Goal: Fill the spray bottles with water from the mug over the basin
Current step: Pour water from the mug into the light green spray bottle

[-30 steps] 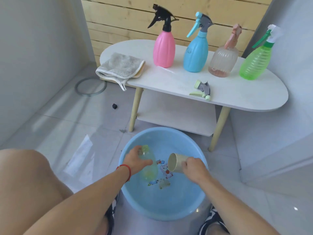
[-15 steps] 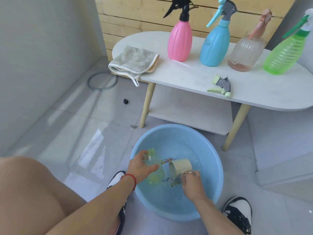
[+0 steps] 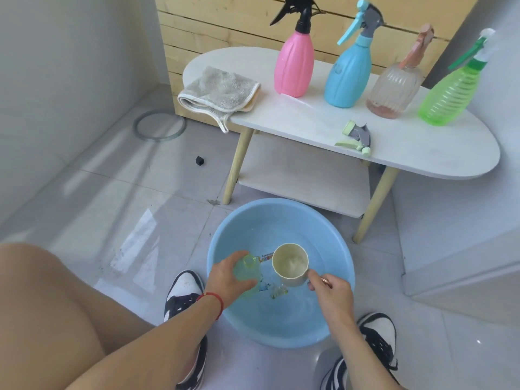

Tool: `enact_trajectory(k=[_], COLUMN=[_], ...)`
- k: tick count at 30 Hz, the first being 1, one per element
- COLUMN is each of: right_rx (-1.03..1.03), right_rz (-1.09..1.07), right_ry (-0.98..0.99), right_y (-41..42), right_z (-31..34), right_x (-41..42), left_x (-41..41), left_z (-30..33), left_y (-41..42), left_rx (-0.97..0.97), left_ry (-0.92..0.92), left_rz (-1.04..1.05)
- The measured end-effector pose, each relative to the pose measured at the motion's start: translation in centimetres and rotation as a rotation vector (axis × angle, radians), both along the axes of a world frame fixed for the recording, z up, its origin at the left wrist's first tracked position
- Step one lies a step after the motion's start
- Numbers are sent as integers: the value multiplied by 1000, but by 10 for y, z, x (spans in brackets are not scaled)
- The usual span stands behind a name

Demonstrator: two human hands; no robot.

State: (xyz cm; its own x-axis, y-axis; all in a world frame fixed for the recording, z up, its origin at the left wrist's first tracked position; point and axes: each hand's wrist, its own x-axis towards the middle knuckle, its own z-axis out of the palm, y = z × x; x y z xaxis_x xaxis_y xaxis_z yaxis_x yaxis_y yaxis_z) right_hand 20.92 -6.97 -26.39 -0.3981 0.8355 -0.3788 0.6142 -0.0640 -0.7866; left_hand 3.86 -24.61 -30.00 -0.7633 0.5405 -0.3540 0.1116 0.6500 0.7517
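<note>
— Bottle point(image 3: 247, 273), the uncapped pale green one: where are you keeping it?
— My left hand point(image 3: 225, 280) is curling its fingers round it, over the blue basin point(image 3: 281, 212).
— And the mug point(image 3: 290, 264)?
— Just beside it, mouth up; my right hand point(image 3: 330, 289) is pinching its handle.

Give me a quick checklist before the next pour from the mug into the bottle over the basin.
1. Bottle neck uncapped: ok, the pale green bottle shows an open mouth; a loose spray head lies on the table.
2. Bottle held: ok, left hand grips it.
3. Mug held: ok, right hand holds the handle of the mug.
4. Both over the basin: ok.
5. Mug loaded with water: cannot tell.
6. Mug rim above bottle mouth: not ok, it sits beside it, upright.
</note>
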Motion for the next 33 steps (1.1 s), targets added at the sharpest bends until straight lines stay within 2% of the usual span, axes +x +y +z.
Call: enact_trajectory(k=[5, 11, 16, 33], right_rx=[195, 399, 593, 848], right_rz=[69, 93, 193, 287], right_ry=[40, 42, 50, 62], right_y=[-4, -3, -5, -9], right_z=[33, 35, 39, 41], right_x=[4, 7, 8, 12], left_x=[12, 20, 24, 29], left_z=[2, 10, 11, 13], left_y=[8, 23, 27, 30], left_rx=[-23, -40, -35, -55], left_ry=[8, 32, 56, 27], left_rz=[-90, -187, -210, -206])
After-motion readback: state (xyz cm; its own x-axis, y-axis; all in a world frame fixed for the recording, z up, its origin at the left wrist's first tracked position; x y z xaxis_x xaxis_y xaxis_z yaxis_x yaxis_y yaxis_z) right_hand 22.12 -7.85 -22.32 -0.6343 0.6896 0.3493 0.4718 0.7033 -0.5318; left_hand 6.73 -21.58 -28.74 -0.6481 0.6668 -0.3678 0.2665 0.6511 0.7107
